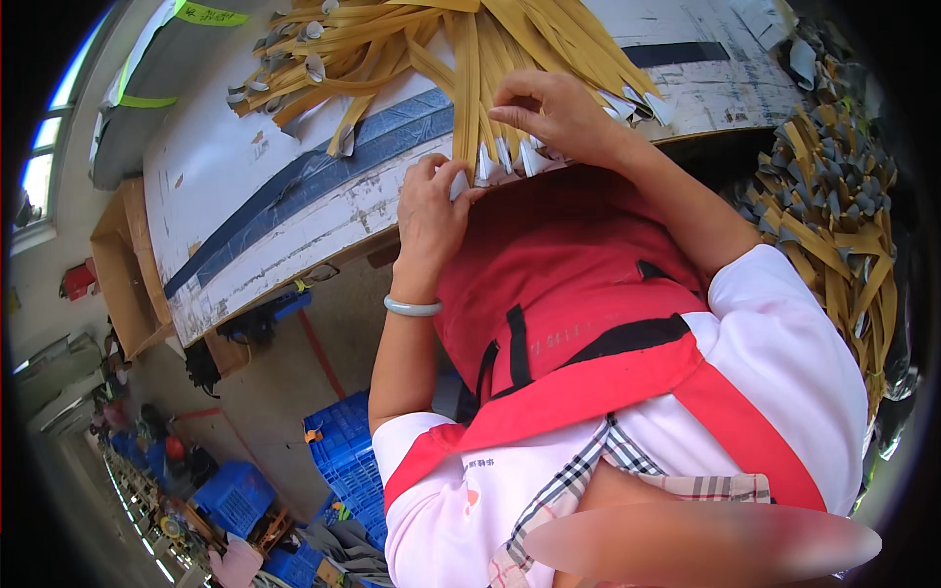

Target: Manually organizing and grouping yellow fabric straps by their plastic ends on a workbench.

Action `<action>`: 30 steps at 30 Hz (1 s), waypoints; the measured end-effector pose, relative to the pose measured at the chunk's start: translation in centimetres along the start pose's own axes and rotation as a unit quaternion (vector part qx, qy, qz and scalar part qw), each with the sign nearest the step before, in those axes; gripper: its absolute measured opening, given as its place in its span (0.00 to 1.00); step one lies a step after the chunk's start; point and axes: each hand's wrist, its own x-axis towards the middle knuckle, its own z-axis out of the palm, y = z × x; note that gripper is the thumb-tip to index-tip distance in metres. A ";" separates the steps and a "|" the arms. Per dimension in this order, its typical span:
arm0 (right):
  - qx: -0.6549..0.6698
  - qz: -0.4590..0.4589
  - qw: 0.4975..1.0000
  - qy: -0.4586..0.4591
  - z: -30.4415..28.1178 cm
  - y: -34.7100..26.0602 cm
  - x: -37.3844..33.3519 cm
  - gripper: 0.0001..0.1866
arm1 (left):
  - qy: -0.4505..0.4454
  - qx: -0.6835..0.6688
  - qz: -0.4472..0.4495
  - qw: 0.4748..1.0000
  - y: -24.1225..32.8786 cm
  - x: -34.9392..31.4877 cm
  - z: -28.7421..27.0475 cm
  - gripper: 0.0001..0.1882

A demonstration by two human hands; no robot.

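Observation:
Long mustard-yellow strips (467,78) that look like zipper tapes lie fanned over the worktable, with white and grey tabs (530,159) on their ends along the near edge. My left hand (431,204) is at that edge, thumb and forefinger pinched on the tabbed end of one strip; the fingers partly hide this end. To its right, my right hand (561,116) hovers over the other strips, its fingers loosely curled and the thumb a little apart. Nothing shows between them.
The white, worn worktable (235,186) carries a dark blue band (294,186). More yellow strips with grey tabs (833,186) hang in a thick bundle at the right. An open cardboard box (127,265) stands left of the table. Blue crates (343,451) are on the floor.

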 end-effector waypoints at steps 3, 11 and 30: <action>-0.009 -0.044 0.999 -0.009 0.5 -0.1 -0.7 0.10 | -0.080 -0.016 0.114 0.990 -1.3 -0.6 -1.0 0.15; -0.008 -0.096 0.995 -0.030 3.3 -0.7 -0.8 0.08 | -0.111 -0.373 -0.122 0.913 -1.1 1.5 -2.9 0.06; 0.352 0.016 0.933 -0.072 2.9 -1.4 -1.3 0.03 | -0.115 -0.503 -0.022 0.856 -0.7 2.3 -3.0 0.15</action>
